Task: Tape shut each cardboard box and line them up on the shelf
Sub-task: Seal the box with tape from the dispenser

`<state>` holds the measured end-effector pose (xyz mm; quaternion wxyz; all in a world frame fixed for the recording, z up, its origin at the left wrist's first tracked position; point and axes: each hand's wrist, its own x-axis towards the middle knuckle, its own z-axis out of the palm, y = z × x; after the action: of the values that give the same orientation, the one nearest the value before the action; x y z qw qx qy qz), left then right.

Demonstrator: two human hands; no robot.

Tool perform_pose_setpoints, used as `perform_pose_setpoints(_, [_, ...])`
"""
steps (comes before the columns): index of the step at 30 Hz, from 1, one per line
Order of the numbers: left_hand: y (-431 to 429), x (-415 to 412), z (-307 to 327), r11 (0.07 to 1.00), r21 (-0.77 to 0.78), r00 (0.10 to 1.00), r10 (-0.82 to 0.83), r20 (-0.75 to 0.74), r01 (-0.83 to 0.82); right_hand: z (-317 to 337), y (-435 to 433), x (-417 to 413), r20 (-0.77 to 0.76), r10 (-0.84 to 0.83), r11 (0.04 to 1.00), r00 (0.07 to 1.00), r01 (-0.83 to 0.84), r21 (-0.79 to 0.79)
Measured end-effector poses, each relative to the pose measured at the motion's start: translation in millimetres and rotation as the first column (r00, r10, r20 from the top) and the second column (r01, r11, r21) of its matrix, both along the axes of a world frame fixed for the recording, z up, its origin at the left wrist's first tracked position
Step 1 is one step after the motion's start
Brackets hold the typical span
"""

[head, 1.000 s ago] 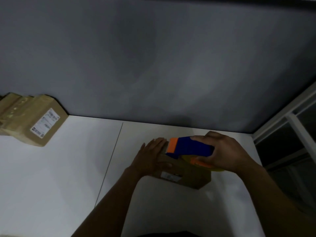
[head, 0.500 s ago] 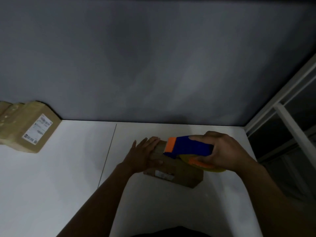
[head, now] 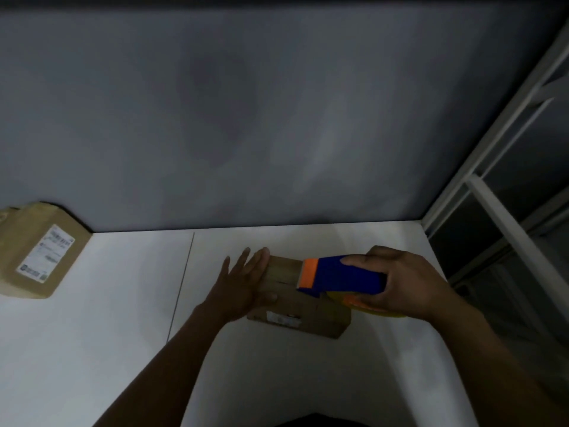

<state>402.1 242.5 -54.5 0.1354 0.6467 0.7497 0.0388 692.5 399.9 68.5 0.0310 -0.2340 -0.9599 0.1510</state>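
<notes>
At far left a labelled box [head: 37, 251] sits on the white shelf [head: 107, 334] against the wall, well apart from the work. Near the middle, the left hand [head: 243, 282] lies flat, fingers straight, pressing the left end of a second box [head: 295, 309]. The right hand [head: 406, 285] has its fingers wrapped round a blue and orange tape dispenser [head: 341, 277] held over the box top. Taping looks under way. Next, the dispenser likely needs drawing along the seam while the box is held firm.

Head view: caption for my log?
Left hand steadies a cardboard box on the white shelf; right hand holds a blue tape dispenser over it.
</notes>
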Motion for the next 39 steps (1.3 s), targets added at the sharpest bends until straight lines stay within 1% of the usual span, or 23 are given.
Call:
perform_pose_setpoints(5, [-7.5,8.8,-1.7,0.983,0.163,0.982,-0.057,-0.18,0.087,-5.8,-2.5,-3.1,-0.068,0.004,0.999,0.998,-0.002,0.032])
perform_pose_setpoints(7, [-9.2,15.4,-3.4,0.974,0.185,0.981,-0.103,-0.165,0.134,-6.1,-3.3,-4.8,-0.061,-0.007,0.999,0.998,0.009,0.036])
perform_pose_setpoints(9, [-12.6,23.9,-6.3,0.968,0.218,0.991,-0.103,-0.085,0.12,-6.4,-3.2,-5.9,-0.065,-0.014,0.999,0.998,0.016,0.033])
perform_pose_setpoints(10, [-14.5,27.7,-7.7,0.971,0.216,0.994,-0.092,-0.054,0.102,-6.5,-3.3,-6.4,-0.07,-0.014,1.0,0.997,0.016,0.025])
perform_pose_setpoints(13, [-12.6,34.9,-6.4,0.985,0.147,0.996,-0.09,-0.025,0.093,-8.5,-2.6,-8.5,-0.094,-0.02,1.0,0.995,0.019,-0.012])
perform_pose_setpoints(15, [-6.1,41.6,-0.9,0.98,0.134,0.989,-0.147,-0.014,0.148,-9.0,-3.0,-10.7,-0.09,-0.015,0.999,0.996,0.012,-0.041])
perform_pose_setpoints(17, [0.9,49.7,4.8,0.966,0.15,0.978,-0.209,-0.022,0.21,-7.4,-3.8,-13.7,-0.092,0.015,0.999,0.996,-0.018,-0.029])
perform_pose_setpoints(19, [5.4,49.9,9.4,0.965,0.107,0.971,-0.239,-0.002,0.238,-3.2,-5.8,-16.7,-0.059,0.031,0.999,0.998,-0.031,-0.012])
perform_pose_setpoints(20, [9.2,46.5,10.3,0.961,0.118,0.968,-0.251,-0.005,0.25,-1.1,-6.1,-17.5,-0.038,0.031,0.999,0.999,-0.032,-0.015])
perform_pose_setpoints(22, [19.3,37.8,8.5,0.946,0.142,0.956,-0.284,-0.076,0.293,2.3,-5.0,-17.5,0.018,0.022,0.999,1.0,-0.021,-0.033])
perform_pose_setpoints(25, [36.3,33.9,5.1,0.953,0.029,0.939,-0.292,-0.179,0.302,5.3,-2.6,-17.1,0.094,0.019,0.999,0.995,-0.015,-0.043])
perform_pose_setpoints(27, [43.8,35.0,1.7,0.952,0.021,0.933,-0.294,-0.208,0.305,5.4,-1.0,-17.0,0.111,0.021,0.999,0.994,-0.016,-0.048])
perform_pose_setpoints(30, [44.9,30.3,0.5,0.939,0.057,0.927,-0.323,-0.189,0.339,5.2,1.9,-16.2,0.101,0.026,0.997,0.995,-0.019,-0.072])
perform_pose_setpoints(33, [36.0,25.1,2.8,0.949,0.073,0.941,-0.293,-0.167,0.308,4.6,-0.5,-18.0,0.07,0.049,0.99,0.996,-0.04,-0.133])
perform_pose_setpoints(37, [11.6,10.0,1.4,0.959,0.05,0.95,-0.267,-0.165,0.278,4.0,-7.2,-28.7,0.024,0.061,0.971,0.998,-0.054,-0.234])
perform_pose_setpoints(39, [-0.6,2.1,3.7,0.966,0.036,0.954,-0.248,-0.168,0.257,3.4,-12.3,-35.7,0.022,0.089,0.967,0.996,-0.081,-0.243])
